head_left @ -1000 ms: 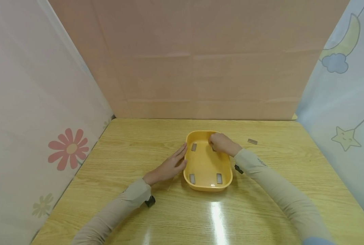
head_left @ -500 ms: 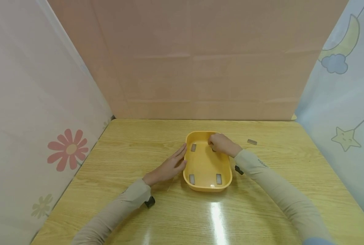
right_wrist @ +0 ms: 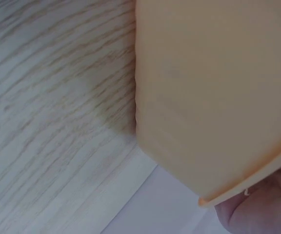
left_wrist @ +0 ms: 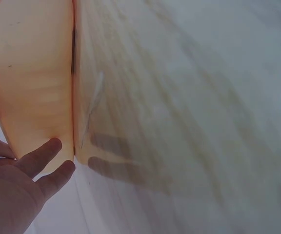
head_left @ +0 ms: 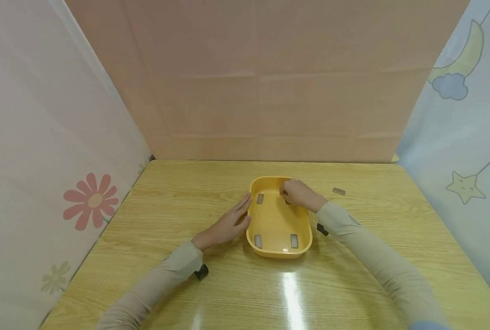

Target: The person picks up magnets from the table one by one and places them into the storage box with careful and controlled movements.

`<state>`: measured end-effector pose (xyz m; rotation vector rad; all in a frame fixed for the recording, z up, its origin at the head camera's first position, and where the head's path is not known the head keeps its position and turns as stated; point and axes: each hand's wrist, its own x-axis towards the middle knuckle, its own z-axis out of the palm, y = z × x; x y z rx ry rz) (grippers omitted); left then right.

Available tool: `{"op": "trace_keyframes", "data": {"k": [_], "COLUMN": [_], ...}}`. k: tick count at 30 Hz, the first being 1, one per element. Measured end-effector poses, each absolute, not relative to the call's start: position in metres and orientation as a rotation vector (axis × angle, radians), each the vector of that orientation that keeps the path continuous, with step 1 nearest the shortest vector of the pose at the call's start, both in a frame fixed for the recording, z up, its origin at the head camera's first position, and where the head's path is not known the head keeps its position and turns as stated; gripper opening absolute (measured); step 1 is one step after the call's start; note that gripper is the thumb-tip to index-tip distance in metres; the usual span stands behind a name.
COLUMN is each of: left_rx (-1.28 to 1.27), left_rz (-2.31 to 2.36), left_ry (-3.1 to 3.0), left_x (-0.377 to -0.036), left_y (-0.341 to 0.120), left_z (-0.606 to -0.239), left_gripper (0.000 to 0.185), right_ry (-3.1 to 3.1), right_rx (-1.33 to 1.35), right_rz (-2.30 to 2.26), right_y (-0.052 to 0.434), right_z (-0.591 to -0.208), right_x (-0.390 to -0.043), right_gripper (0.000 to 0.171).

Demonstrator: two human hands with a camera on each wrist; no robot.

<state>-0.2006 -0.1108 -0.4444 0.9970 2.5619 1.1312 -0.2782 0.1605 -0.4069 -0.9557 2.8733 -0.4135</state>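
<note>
A yellow plastic tray (head_left: 273,220) with rounded corners and raised walls sits on the table. Straight fingers of my left hand (head_left: 228,224) rest against its left wall; the left wrist view has two fingertips (left_wrist: 57,146) on the outside of that wall. Over the far right wall reaches my right hand (head_left: 298,192), its fingers curled down inside. A thin grey rectangular strip (head_left: 288,202) shows partly beneath them; I cannot tell whether they pinch or press it. In the right wrist view the tray wall (right_wrist: 209,87) hides most of this hand (right_wrist: 267,209).
Flat strips lie in the tray's other corners: far left (head_left: 260,199), near left (head_left: 258,241) and near right (head_left: 294,241). Another strip (head_left: 338,191) lies on the wooden table (head_left: 178,192) to the right. A pinkish backdrop (head_left: 257,91) and patterned side curtains enclose the table.
Both hands stay in nearly the same places. The tray and the strips look the same; the head view has shifted very slightly.
</note>
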Motion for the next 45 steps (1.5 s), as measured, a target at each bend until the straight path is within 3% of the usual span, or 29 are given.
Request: {"op": "trace_keyframes", "data": {"k": [45], "left_rx": [1.0], "left_rz": [1.124], "left_ry": [2.55], "left_x": [-0.198], "left_y": [-0.111], "left_z": [-0.443], "left_gripper": [0.061], "right_ry": [2.907], "right_rx": [-1.016], "right_rz": [-0.496], "right_y": [0.179], "right_z": [-0.38], "right_x": [-0.262], "right_gripper": [0.017]}}
